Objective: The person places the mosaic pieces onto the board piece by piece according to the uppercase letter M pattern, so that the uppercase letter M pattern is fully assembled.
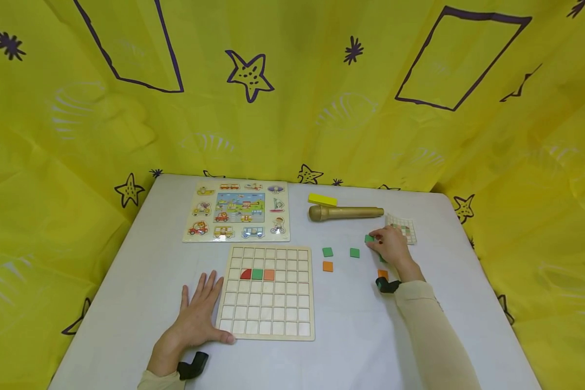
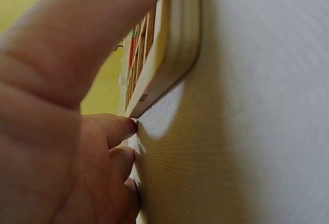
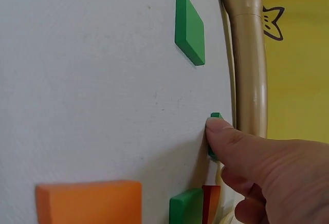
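My right hand [image 1: 392, 246] pinches a small green square tile [image 1: 369, 238] at the right of the table; in the right wrist view the thumb covers part of that tile [image 3: 215, 115]. Flat and spread, my left hand [image 1: 195, 319] rests by the left edge of a wooden grid board [image 1: 265, 313], its thumb at the near corner. One row of the board holds a red quarter-round tile [image 1: 246, 274], a green tile [image 1: 257, 274] and an orange tile [image 1: 269, 275]. Beside my right hand lie another green tile [image 3: 186, 206] and a red piece [image 3: 209, 203].
Loose green tiles [image 1: 354, 253] and orange tiles [image 1: 327, 266] lie right of the board. A gold toy microphone [image 1: 348, 213], a yellow block [image 1: 323, 199] and a patterned grid card [image 1: 408, 227] are farther back. A vehicle picture puzzle [image 1: 207, 221] lies at the back left.
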`<state>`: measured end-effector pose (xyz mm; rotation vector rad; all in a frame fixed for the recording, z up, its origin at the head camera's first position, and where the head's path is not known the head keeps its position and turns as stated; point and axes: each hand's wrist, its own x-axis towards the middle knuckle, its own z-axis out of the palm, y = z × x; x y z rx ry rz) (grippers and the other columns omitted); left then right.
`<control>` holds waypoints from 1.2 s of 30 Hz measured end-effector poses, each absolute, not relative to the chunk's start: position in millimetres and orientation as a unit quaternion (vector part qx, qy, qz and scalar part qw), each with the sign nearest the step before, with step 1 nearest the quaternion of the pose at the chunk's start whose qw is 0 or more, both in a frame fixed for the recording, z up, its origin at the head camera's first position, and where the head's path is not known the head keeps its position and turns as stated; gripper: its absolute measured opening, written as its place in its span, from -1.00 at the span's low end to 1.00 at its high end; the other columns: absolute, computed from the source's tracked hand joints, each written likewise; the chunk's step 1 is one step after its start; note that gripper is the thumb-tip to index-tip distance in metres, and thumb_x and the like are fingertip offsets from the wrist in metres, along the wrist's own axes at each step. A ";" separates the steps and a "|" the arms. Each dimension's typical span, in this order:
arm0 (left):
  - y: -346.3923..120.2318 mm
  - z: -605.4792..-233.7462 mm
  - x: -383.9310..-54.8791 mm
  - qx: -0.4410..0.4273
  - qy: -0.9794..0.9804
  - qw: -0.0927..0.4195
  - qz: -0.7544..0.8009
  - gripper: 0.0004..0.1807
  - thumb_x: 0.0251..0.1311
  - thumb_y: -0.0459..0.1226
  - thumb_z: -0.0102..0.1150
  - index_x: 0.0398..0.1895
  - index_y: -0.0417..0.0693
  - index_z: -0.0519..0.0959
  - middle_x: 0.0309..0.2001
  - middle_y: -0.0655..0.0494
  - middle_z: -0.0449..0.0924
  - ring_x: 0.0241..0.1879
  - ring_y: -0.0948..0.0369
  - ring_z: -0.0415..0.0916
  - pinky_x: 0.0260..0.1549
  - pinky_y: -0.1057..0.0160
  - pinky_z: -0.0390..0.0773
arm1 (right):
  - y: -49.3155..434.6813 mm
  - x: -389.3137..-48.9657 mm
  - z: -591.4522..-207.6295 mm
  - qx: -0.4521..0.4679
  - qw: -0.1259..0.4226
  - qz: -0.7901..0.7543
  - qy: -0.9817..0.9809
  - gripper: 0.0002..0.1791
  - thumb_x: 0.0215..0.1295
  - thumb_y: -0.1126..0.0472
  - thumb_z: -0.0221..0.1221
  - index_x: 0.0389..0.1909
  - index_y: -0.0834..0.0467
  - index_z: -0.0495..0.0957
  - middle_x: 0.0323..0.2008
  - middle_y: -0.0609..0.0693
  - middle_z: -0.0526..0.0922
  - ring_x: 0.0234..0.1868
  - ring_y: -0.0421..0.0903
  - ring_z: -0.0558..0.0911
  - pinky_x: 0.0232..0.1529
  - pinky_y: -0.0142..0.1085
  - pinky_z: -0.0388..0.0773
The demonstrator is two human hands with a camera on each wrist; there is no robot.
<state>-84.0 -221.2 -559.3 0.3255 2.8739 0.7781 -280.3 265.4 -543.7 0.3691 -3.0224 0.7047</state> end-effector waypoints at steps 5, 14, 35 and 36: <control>-221.4 -560.0 -84.2 0.108 0.957 0.074 0.260 0.60 -0.63 0.47 0.41 0.49 -0.32 0.04 0.50 -0.31 -0.17 0.47 -0.23 -0.36 0.22 -0.39 -0.48 | 265.3 -280.9 -548.0 0.121 0.018 0.220 -0.968 -0.69 0.18 0.24 0.37 -0.13 0.36 0.66 -0.30 0.19 0.56 -0.29 0.11 0.51 -0.24 -0.04 0.37; -222.1 -561.1 -85.1 0.114 0.956 0.069 0.259 0.60 -0.63 0.47 0.41 0.49 -0.33 0.04 0.50 -0.32 -0.17 0.47 -0.24 -0.35 0.22 -0.40 -0.48 | 262.2 -278.3 -549.6 0.103 0.041 0.269 -0.957 -0.67 0.23 0.24 0.34 -0.07 0.37 0.64 -0.12 0.29 0.63 -0.10 0.23 0.54 -0.06 0.08 0.43; -221.9 -560.5 -84.3 0.111 0.955 0.073 0.267 0.59 -0.61 0.46 0.42 0.49 -0.33 0.03 0.51 -0.30 -0.19 0.47 -0.23 -0.37 0.21 -0.39 -0.50 | 197.9 -257.9 -522.2 0.145 0.070 0.349 -0.923 -0.68 0.14 0.19 0.41 -0.12 0.27 0.68 -0.20 0.11 0.68 -0.22 0.11 0.45 -0.23 -0.14 0.40; -221.9 -560.5 -84.2 0.111 0.954 0.073 0.267 0.59 -0.61 0.46 0.42 0.49 -0.33 0.03 0.51 -0.30 -0.19 0.47 -0.23 -0.37 0.22 -0.39 -0.50 | 194.6 -256.7 -521.4 0.150 0.073 0.350 -0.922 -0.68 0.13 0.20 0.42 -0.14 0.27 0.68 -0.20 0.10 0.68 -0.22 0.11 0.45 -0.23 -0.14 0.40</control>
